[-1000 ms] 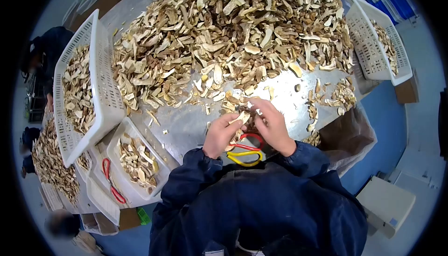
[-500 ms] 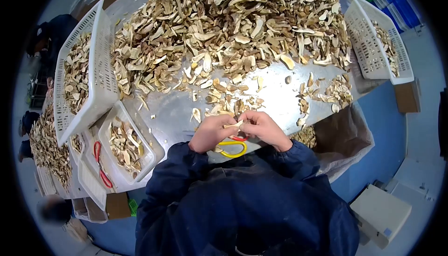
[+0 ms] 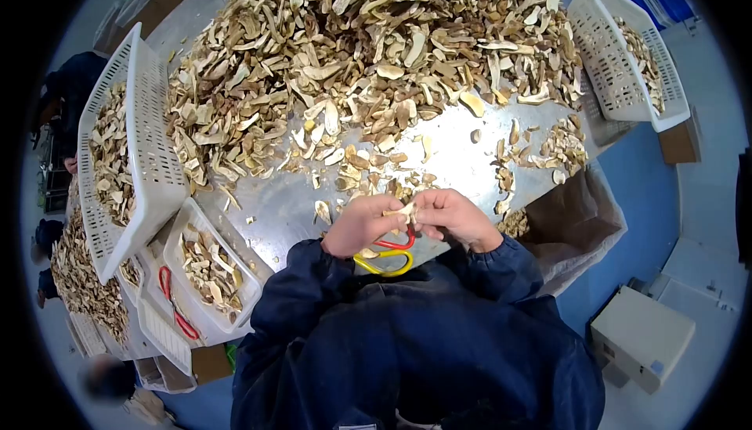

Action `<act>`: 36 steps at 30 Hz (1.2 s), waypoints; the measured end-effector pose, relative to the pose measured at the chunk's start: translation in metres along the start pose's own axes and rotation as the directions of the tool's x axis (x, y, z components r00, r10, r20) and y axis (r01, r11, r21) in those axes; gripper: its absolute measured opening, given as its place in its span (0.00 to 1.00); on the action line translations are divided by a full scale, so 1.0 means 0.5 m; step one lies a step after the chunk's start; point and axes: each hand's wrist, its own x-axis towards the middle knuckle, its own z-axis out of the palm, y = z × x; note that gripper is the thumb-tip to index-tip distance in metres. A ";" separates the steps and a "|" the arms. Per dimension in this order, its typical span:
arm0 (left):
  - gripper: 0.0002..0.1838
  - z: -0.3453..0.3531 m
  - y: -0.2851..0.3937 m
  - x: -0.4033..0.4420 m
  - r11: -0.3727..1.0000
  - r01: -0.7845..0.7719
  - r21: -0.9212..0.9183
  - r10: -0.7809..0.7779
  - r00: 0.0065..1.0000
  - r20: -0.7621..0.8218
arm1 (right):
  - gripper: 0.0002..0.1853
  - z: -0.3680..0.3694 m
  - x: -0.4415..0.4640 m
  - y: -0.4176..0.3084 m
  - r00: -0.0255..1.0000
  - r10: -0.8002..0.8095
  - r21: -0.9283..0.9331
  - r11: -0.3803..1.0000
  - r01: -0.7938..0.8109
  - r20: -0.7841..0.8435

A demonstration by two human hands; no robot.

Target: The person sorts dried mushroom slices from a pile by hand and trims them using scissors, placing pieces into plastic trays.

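Observation:
My left hand and my right hand meet over the table's near edge. Between their fingertips is a pale dried mushroom slice, pinched from both sides. Just below the fingers lie a yellow loop handle and a red loop handle, apparently of scissors, with the blades hidden. Past my fingertips, a small group of loose slices rests on the metal table. The large heap of dried mushroom slices rises behind them.
On the left stand a tall white basket and a shallow white tray, both holding slices, near red-handled scissors. Another white basket is at right. A lined bag hangs below the right edge. People work at far left.
The view has shifted, moving the left basket left and down in the picture. My right fingers have changed position on the slice, and more of the red handle shows.

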 end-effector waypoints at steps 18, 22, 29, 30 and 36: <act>0.09 -0.051 -0.041 -0.018 0.996 -0.008 -0.087 0.013 0.999 0.049 | 0.15 0.089 0.075 0.029 0.984 -0.021 0.112 0.993 0.041 -0.178; 0.11 -0.056 -0.055 -0.010 0.846 0.043 -0.531 -0.069 0.997 -0.028 | 0.09 0.047 0.074 -0.020 0.908 -0.362 -0.453 0.859 0.237 -0.210; 0.12 -0.051 -0.093 0.002 0.014 0.092 -0.996 0.068 0.993 0.093 | 0.10 -0.154 0.076 -0.074 0.540 -0.734 -0.888 0.191 -0.418 -0.412; 0.12 -0.038 -0.078 0.002 0.019 0.054 -0.998 -0.031 0.998 0.053 | 0.09 -0.133 0.074 -0.078 0.598 -0.714 -0.929 0.228 -0.292 -0.363; 0.15 -0.021 -0.026 -0.001 0.023 -0.027 -0.999 -0.155 0.987 -0.030 | 0.20 0.023 0.068 -0.124 0.768 -0.593 -0.824 0.543 0.159 -0.243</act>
